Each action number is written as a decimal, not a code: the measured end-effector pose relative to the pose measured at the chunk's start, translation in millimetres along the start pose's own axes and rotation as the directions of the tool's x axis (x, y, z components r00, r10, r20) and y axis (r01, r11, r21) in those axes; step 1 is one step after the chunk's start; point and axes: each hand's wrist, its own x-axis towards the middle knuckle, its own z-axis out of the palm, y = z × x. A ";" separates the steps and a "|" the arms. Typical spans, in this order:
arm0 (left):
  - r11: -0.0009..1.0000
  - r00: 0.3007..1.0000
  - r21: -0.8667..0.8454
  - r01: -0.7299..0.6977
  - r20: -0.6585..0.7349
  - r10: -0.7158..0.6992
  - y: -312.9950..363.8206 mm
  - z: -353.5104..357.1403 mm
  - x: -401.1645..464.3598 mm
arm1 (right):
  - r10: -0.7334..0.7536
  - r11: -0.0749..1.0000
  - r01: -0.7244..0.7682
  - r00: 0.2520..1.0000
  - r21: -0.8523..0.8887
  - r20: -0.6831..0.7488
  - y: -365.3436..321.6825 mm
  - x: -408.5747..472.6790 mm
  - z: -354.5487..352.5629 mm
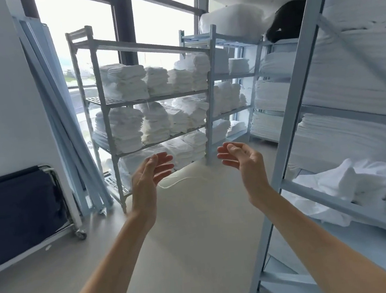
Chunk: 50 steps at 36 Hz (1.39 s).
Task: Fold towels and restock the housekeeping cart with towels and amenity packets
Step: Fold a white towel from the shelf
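The left hand (149,176) and the right hand (242,158) face each other with fingers relaxed, slightly curved, holding nothing. Beyond the fingertips stands a shelf rack (103,103) with folded towels (126,82), well apart from them

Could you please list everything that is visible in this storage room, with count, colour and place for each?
folded towels: many stacks, white, on three shelves of the rack ahead
rack: one, grey, before the window
second rack: one, grey, right of it, holding white linen
near rack: one, grey, right edge, stacked sheets above
loose linen: one crumpled heap, white, lower shelf of near rack
dark bundle: one, black, top right shelf
cart: one, navy fabric on a wheeled metal frame, left
leaning panels: several, pale blue, against left wall
thread: one, white, on floor
left hand: open, empty
right hand: open, empty
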 end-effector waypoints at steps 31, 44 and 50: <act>0.988 0.991 0.108 0.108 0.065 -0.115 -254.1 67.1 400.5 | 0.076 0.997 -0.070 0.985 0.045 -0.154 239.1 419.2 0.8; 0.969 0.922 0.026 0.247 0.303 -0.243 -411.0 151.9 639.5 | 0.057 0.991 -0.103 0.903 -0.086 -0.426 319.4 619.2 4.8; 0.940 0.817 0.018 0.341 0.489 -0.305 -466.0 220.8 699.4 | 0.006 0.965 -0.148 0.839 -0.218 -0.543 339.0 670.2 -19.5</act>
